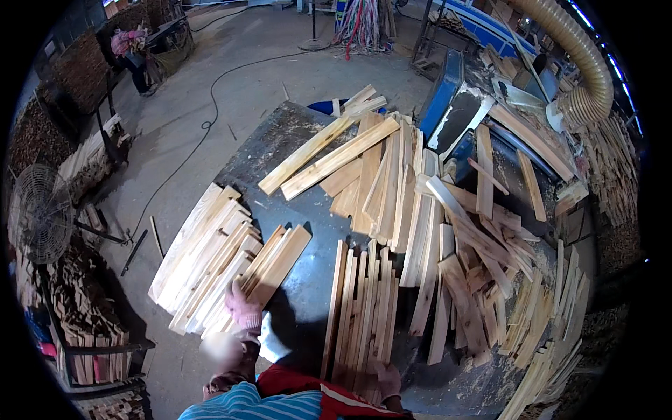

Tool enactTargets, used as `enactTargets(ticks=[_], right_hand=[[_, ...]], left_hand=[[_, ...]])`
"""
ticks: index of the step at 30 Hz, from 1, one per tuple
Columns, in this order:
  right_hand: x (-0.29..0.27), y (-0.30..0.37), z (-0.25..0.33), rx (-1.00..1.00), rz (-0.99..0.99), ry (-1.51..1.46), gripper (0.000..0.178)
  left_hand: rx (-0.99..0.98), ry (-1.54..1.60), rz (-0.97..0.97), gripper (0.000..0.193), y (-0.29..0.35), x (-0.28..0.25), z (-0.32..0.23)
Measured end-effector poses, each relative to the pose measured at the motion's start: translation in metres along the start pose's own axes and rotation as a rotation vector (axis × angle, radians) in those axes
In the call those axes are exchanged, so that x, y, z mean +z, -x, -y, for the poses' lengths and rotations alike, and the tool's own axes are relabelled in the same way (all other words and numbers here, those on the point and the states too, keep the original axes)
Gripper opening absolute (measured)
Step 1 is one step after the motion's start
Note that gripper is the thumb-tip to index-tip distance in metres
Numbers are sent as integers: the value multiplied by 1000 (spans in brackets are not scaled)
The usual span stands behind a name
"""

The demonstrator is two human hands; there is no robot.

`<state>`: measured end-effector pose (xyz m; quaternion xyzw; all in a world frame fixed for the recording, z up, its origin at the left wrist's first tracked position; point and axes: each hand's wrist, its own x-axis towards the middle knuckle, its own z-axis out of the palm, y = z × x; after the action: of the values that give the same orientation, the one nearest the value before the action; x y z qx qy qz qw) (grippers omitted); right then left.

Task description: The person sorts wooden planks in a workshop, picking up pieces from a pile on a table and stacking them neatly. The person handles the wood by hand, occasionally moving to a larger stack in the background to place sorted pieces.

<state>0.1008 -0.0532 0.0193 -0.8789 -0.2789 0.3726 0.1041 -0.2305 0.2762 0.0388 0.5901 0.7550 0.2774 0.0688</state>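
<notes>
Two gloved hands are at work on cut wooden slats at the near edge of a dark worktop (308, 294). Left hand (241, 308) rests on the near end of a slat bundle (276, 262) that lies slanting at the worktop's near-left part; whether its fingers are closed round a slat cannot be told. Right hand (387, 380) lies on the near ends of an upright-running row of thin slats (360, 315) at the near edge, fingers curled over them, grip not clearly visible.

Left of the bundle, a wider stack of pale boards (199, 259) overhangs the worktop's left edge. Toward the far edge, two long boards (325, 154) lie crosswise over a fan of slats (385, 182). Along the right side, offcuts (483, 280) lie in a loose heap. At the far right corner stands a blue machine (448, 98) with a ribbed extraction hose (577, 63). On the floor at left: a fan (38, 213) and a cable (210, 119).
</notes>
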Motion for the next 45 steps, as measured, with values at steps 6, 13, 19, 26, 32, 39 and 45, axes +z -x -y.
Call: enactTargets(ticks=[6,13,19,26,32,39,45], right_hand=[[-18,14,35,150,43,0,47],[-42,-4,65,243,101,-4,42],[-75,-1,73,508,-114,-273,40],[-145,-60,116,120,-542,-70,60],[-124,-135,134,241,-226,250,93],[-182,-108,183,168,-4,2,77],[-225,-15,187,72,-51,-110,89]], left_hand=[[365,226,223,86,-156,101,-158],[370,-130,492,82,-281,231,-201],[315,86,499,70,-270,237,-202],[-92,835,884,67,-323,277,-168],[-301,1396,1483,43,-277,172,-239],[-483,1561,1482,56,-252,112,-243],[-346,1281,1483,63,-267,121,-230]])
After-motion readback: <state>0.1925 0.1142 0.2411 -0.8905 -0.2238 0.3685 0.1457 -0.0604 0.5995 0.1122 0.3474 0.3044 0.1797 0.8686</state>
